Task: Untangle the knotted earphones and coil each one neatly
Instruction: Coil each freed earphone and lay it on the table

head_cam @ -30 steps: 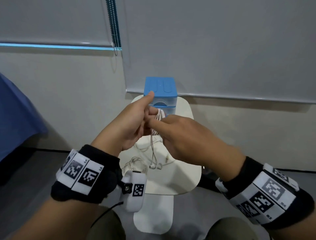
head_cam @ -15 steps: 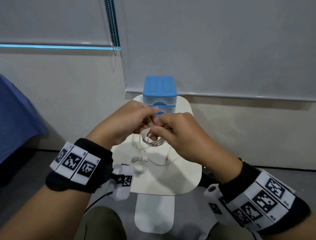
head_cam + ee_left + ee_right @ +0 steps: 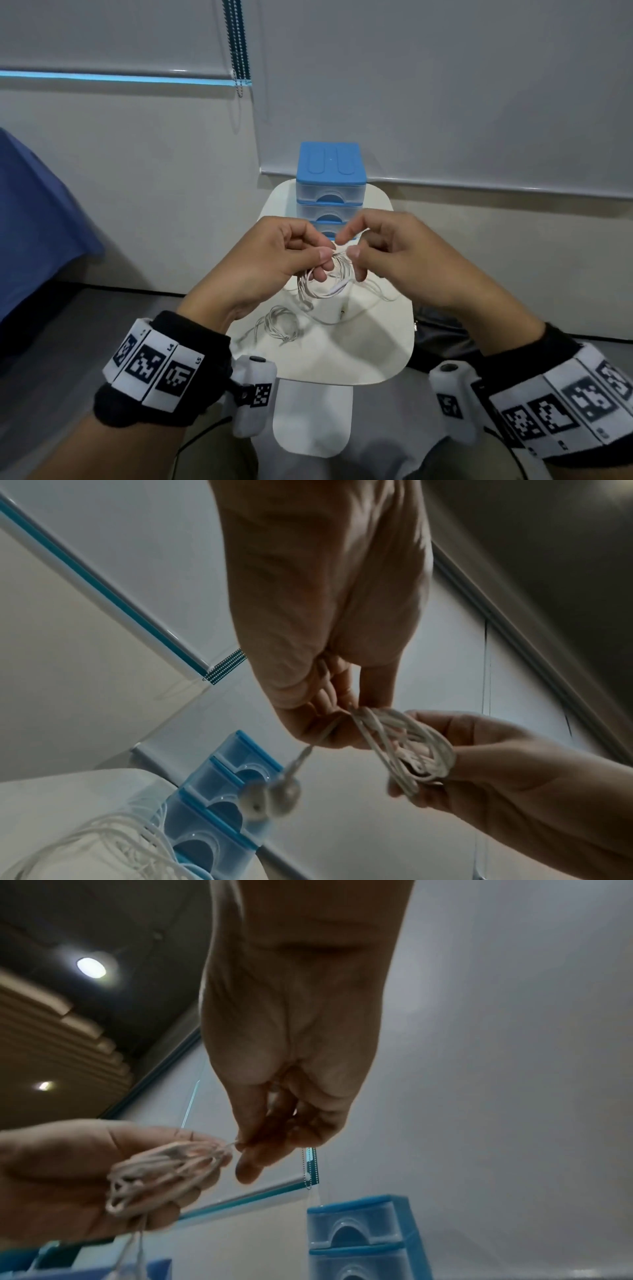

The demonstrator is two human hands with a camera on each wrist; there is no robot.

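Your coil (image 3: 325, 279) of thin white cord hangs in the air between your two hands, above the bench (image 3: 373, 346) and in front of the drawers (image 3: 330, 181). Your left hand (image 3: 270, 260) has its thumb and fingers clamped on the top of the loops; your right hand (image 3: 400, 255) pinches the cord just beside it, index finger lifted clear. From the left wrist view the two earbuds (image 3: 270, 795) dangle below your left fingers, blurred, and the loops lie across the other palm.

The step looks like finishing this coil: winding the loose tail round the bundle to lock it. Keep the left pinch firm so the loops stay stacked, feed the tail with the right under light tension, and do not pull hard, for cord this thin will likely kink or slip into a fresh knot. A slack length trails from the coil down onto the bench, so gather it evenly.

The cord is smooth, rubbery-looking and limp, with a small oblong remote in one loop. A second set (image 3: 279, 325) lies loosely bundled on the bench near your left wrist; whether it is neatly finished I cannot tell. The bench is a pale, rounded, matt slab; the drawers are clear plastic with a blue top.
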